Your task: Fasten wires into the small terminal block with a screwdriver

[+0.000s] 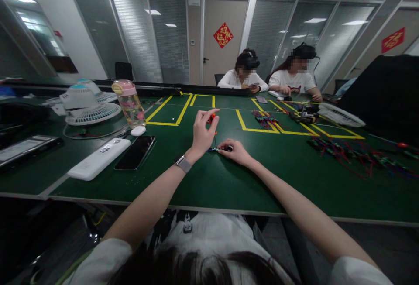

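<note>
My left hand (202, 133), with a watch on its wrist, is closed around the red and black handle of a screwdriver (213, 116). The screwdriver stands upright, and its thin shaft runs down to a small circuit board (214, 149) on the green table. Whether the tip touches a screw is too small to make out. From the right side, my right hand (238, 152) pinches the end of that board between thumb and fingers. A small black part (229, 148) shows beside those fingers.
To the left lie a black phone (135, 152), a white power bank (100, 158), a white earbud case (138, 131), a bottle (129, 104) and fans (93, 106). Wired boards (265, 119) and a heap of more (356, 154) lie right. Two people (244, 75) sit across the table.
</note>
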The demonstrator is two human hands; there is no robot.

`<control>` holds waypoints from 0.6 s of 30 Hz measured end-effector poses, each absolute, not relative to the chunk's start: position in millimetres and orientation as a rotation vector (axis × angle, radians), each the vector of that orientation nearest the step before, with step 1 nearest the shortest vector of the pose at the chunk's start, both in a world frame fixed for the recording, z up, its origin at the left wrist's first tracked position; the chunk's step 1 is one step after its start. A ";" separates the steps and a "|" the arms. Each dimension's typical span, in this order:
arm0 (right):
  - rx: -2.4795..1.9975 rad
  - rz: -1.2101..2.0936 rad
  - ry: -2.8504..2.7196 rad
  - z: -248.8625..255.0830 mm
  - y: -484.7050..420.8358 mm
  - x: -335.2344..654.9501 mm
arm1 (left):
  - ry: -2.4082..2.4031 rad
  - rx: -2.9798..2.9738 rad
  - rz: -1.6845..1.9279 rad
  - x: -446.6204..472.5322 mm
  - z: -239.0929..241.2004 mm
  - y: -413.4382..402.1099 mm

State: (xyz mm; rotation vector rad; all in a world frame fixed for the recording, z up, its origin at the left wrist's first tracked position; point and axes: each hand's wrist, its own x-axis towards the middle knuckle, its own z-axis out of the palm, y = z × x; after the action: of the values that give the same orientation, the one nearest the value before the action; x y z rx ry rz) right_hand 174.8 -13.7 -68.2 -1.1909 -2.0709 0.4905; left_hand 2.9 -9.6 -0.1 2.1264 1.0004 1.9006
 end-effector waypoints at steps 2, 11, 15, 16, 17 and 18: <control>-1.185 0.495 -2.070 -68.0 -13.8 174.8 | 0.982 2.126 1.889 1.7 -0.2 -7.4; -1.169 0.503 -2.066 -68.9 -13.3 174.8 | 1.023 2.110 1.969 2.0 1.5 -10.7; -1.179 0.502 -2.064 -68.9 -13.1 174.8 | 1.018 2.106 1.962 2.4 0.1 -11.1; -1.182 0.500 -2.065 -68.8 -13.0 174.8 | 0.995 2.111 1.938 2.5 -0.4 -10.4; -1.183 0.498 -2.068 -68.7 -13.0 174.8 | 0.970 2.112 1.914 2.7 -0.9 -9.6; -1.182 0.497 -2.070 -68.6 -13.0 174.7 | 0.945 2.107 1.895 3.0 -1.4 -9.0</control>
State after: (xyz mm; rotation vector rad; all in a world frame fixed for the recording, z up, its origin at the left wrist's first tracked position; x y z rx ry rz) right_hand 174.7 -13.0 -68.6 -1.1824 -2.0699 0.4965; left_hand 3.0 -9.0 -1.4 2.1075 0.9446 1.8954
